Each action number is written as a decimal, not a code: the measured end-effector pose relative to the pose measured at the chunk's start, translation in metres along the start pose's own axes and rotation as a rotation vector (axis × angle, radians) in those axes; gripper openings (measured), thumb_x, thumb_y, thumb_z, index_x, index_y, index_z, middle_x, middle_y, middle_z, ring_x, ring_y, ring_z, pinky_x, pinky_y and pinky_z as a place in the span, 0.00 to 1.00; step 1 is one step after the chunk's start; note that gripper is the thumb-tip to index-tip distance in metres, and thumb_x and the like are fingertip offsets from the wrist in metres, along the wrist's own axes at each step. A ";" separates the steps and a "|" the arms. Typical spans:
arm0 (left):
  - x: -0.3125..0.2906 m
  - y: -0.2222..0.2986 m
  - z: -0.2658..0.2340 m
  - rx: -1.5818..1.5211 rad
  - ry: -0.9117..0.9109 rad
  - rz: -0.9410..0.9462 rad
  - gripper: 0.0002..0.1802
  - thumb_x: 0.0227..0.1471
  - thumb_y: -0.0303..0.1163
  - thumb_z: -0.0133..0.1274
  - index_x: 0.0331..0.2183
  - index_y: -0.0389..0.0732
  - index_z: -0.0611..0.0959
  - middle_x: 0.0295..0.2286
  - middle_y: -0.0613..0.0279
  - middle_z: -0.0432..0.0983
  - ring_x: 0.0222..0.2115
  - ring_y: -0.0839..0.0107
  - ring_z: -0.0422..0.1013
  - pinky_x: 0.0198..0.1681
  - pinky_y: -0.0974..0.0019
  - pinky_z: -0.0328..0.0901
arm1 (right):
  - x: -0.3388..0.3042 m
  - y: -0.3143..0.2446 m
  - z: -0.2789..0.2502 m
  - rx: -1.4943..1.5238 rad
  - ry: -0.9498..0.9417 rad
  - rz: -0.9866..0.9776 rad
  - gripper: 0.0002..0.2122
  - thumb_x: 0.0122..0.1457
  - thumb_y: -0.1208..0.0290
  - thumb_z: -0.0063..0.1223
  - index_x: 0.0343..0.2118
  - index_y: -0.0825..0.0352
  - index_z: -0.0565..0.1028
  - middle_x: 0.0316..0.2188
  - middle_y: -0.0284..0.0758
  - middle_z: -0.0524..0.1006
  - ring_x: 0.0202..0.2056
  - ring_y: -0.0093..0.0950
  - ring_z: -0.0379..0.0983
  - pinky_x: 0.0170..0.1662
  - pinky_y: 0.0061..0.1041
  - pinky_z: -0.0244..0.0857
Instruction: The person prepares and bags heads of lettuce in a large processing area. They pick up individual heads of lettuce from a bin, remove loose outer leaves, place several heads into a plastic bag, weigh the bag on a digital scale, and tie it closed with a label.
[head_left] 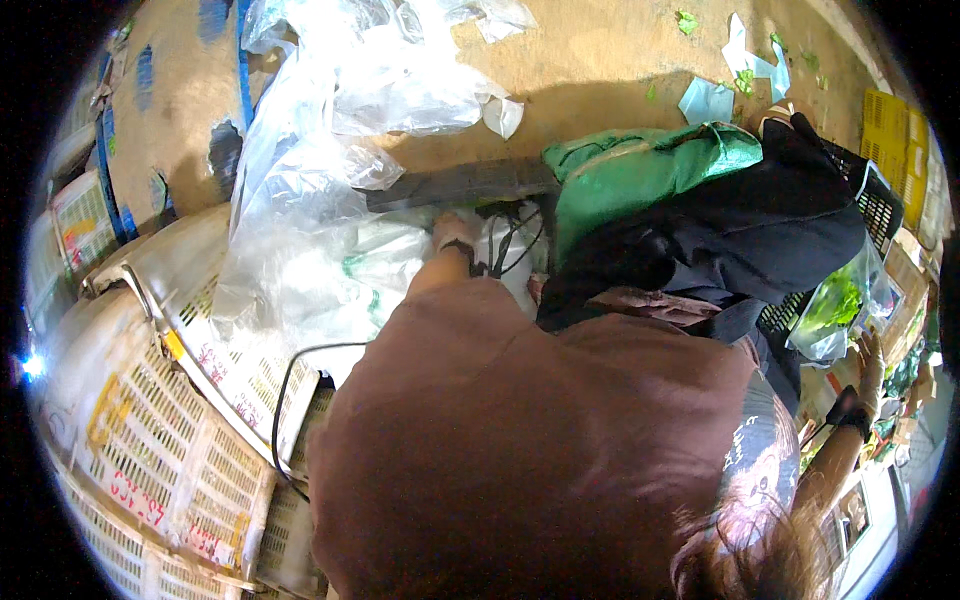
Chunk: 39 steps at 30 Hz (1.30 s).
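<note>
— Beside the white slatted plastic crates, what was touched by the left hand?
— A white plastic bag with green print was reached into under clear crumpled plastic sheeting; whether the fingers were closed could not be told.
— And the right hand?
— It was raised against a clear bag of green leaves, fingers spread, near a black plastic basket.
</note>
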<state>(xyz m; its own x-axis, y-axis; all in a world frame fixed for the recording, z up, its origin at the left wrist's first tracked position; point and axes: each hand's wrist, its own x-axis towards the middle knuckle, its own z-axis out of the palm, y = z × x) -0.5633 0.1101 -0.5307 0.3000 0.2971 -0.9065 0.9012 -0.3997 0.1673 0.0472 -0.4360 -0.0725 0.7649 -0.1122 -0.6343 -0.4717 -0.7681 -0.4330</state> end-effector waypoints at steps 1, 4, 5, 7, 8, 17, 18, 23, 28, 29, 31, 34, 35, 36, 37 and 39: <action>0.008 0.001 0.001 -0.009 0.008 0.010 0.23 0.47 0.45 0.47 0.41 0.40 0.76 0.44 0.48 0.69 0.45 0.56 0.66 0.46 0.59 0.61 | 0.001 0.005 -0.003 0.006 0.010 0.007 0.21 0.60 0.57 0.34 0.55 0.59 0.61 0.50 0.39 0.65 0.51 0.30 0.62 0.49 0.25 0.58; 0.030 -0.003 0.009 -0.049 0.017 0.020 0.23 0.47 0.45 0.47 0.42 0.40 0.75 0.44 0.48 0.69 0.45 0.56 0.66 0.46 0.59 0.61 | -0.001 -0.011 0.003 -0.159 -0.034 -0.093 0.22 0.59 0.56 0.34 0.55 0.57 0.61 0.51 0.36 0.65 0.52 0.29 0.61 0.53 0.29 0.52; 0.035 -0.006 0.013 -0.059 0.019 0.020 0.23 0.47 0.45 0.47 0.42 0.40 0.75 0.44 0.49 0.69 0.45 0.56 0.66 0.46 0.59 0.61 | -0.003 -0.017 0.008 -0.140 -0.085 -0.132 0.22 0.59 0.56 0.34 0.55 0.57 0.60 0.50 0.36 0.65 0.52 0.29 0.61 0.53 0.29 0.52; 0.046 -0.016 0.017 -0.075 0.030 0.014 0.23 0.47 0.45 0.48 0.42 0.41 0.75 0.44 0.49 0.69 0.45 0.56 0.66 0.46 0.59 0.61 | -0.007 -0.029 0.011 -0.266 -0.083 -0.154 0.22 0.59 0.56 0.35 0.55 0.57 0.60 0.50 0.35 0.66 0.52 0.27 0.61 0.52 0.28 0.53; 0.051 -0.020 0.016 -0.077 0.029 0.023 0.24 0.47 0.45 0.48 0.43 0.41 0.75 0.44 0.49 0.69 0.45 0.56 0.66 0.46 0.59 0.61 | -0.008 -0.024 0.000 -0.263 -0.049 -0.112 0.21 0.59 0.57 0.36 0.55 0.57 0.61 0.50 0.34 0.66 0.51 0.27 0.62 0.51 0.28 0.54; 0.040 -0.085 0.012 -0.126 0.085 -0.015 0.25 0.47 0.45 0.48 0.45 0.42 0.74 0.44 0.50 0.69 0.45 0.56 0.66 0.45 0.60 0.61 | -0.012 -0.025 -0.051 -0.281 0.008 -0.110 0.22 0.58 0.57 0.41 0.55 0.56 0.61 0.48 0.32 0.68 0.48 0.24 0.64 0.49 0.27 0.57; 0.033 -0.093 0.014 -0.137 0.104 -0.028 0.25 0.47 0.45 0.48 0.45 0.43 0.73 0.44 0.50 0.69 0.45 0.56 0.66 0.45 0.60 0.61 | -0.012 -0.023 -0.051 -0.268 0.037 -0.100 0.21 0.58 0.59 0.40 0.55 0.57 0.61 0.49 0.34 0.67 0.49 0.25 0.63 0.49 0.27 0.57; -0.003 -0.107 0.006 0.057 0.039 -0.039 0.21 0.48 0.42 0.47 0.42 0.40 0.75 0.41 0.48 0.70 0.43 0.52 0.66 0.42 0.59 0.62 | -0.006 0.005 -0.069 -0.109 0.008 -0.136 0.21 0.59 0.61 0.39 0.54 0.60 0.61 0.50 0.35 0.66 0.50 0.27 0.62 0.52 0.27 0.56; -0.095 -0.107 -0.002 -0.274 0.256 -0.201 0.22 0.43 0.46 0.52 0.31 0.35 0.79 0.29 0.41 0.74 0.35 0.46 0.69 0.37 0.56 0.63 | 0.021 0.031 -0.052 -0.050 -0.037 -0.191 0.21 0.59 0.61 0.39 0.54 0.61 0.61 0.50 0.36 0.66 0.51 0.27 0.62 0.53 0.27 0.55; -0.124 -0.084 -0.022 -0.228 0.251 -0.200 0.22 0.43 0.47 0.52 0.29 0.35 0.80 0.28 0.41 0.74 0.33 0.46 0.69 0.36 0.56 0.63 | 0.027 0.031 -0.047 -0.045 -0.048 -0.210 0.21 0.59 0.61 0.39 0.54 0.62 0.61 0.50 0.36 0.66 0.51 0.27 0.62 0.53 0.27 0.55; -0.204 -0.008 -0.100 -0.259 0.239 -0.188 0.22 0.43 0.47 0.52 0.28 0.33 0.80 0.26 0.40 0.74 0.31 0.46 0.70 0.35 0.57 0.63 | 0.030 0.048 -0.044 -0.010 -0.059 -0.227 0.21 0.59 0.61 0.39 0.54 0.62 0.61 0.50 0.36 0.66 0.51 0.27 0.62 0.53 0.27 0.55; -0.246 0.002 -0.116 -0.302 0.264 -0.152 0.23 0.42 0.45 0.52 0.26 0.31 0.80 0.24 0.40 0.74 0.29 0.49 0.71 0.33 0.58 0.63 | 0.056 0.059 -0.032 0.029 -0.087 -0.232 0.21 0.59 0.61 0.38 0.54 0.63 0.60 0.51 0.36 0.65 0.51 0.27 0.61 0.54 0.27 0.54; -0.250 -0.004 -0.114 -0.292 0.283 -0.111 0.23 0.42 0.44 0.52 0.27 0.30 0.80 0.24 0.40 0.74 0.29 0.50 0.71 0.33 0.59 0.63 | 0.066 0.061 -0.027 0.037 -0.088 -0.227 0.21 0.60 0.61 0.38 0.54 0.63 0.60 0.51 0.36 0.65 0.51 0.27 0.61 0.54 0.27 0.54; -0.255 -0.010 -0.108 -0.328 0.364 -0.053 0.21 0.41 0.42 0.52 0.26 0.29 0.80 0.22 0.44 0.75 0.27 0.53 0.72 0.32 0.60 0.63 | 0.073 0.064 -0.022 0.047 -0.086 -0.225 0.21 0.60 0.61 0.38 0.54 0.63 0.60 0.51 0.36 0.65 0.52 0.27 0.61 0.54 0.27 0.54; -0.256 -0.021 -0.105 -0.326 0.380 -0.057 0.21 0.41 0.42 0.52 0.26 0.29 0.80 0.22 0.44 0.75 0.27 0.53 0.72 0.32 0.60 0.63 | 0.082 0.065 -0.017 0.058 -0.091 -0.227 0.21 0.60 0.61 0.38 0.54 0.63 0.60 0.51 0.36 0.65 0.52 0.27 0.61 0.54 0.27 0.54; -0.257 -0.043 -0.097 -0.427 0.376 -0.018 0.19 0.40 0.40 0.53 0.25 0.30 0.80 0.23 0.48 0.76 0.27 0.56 0.72 0.32 0.62 0.63 | 0.098 0.067 -0.003 0.080 -0.104 -0.228 0.21 0.60 0.61 0.38 0.54 0.64 0.60 0.51 0.36 0.64 0.52 0.27 0.61 0.55 0.27 0.53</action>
<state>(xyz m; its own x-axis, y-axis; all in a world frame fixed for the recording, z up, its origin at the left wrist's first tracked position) -0.6485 0.1345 -0.2676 0.3034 0.6204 -0.7232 0.9303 -0.0285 0.3658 0.0927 -0.5003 -0.1616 0.8086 0.1266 -0.5746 -0.3284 -0.7132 -0.6193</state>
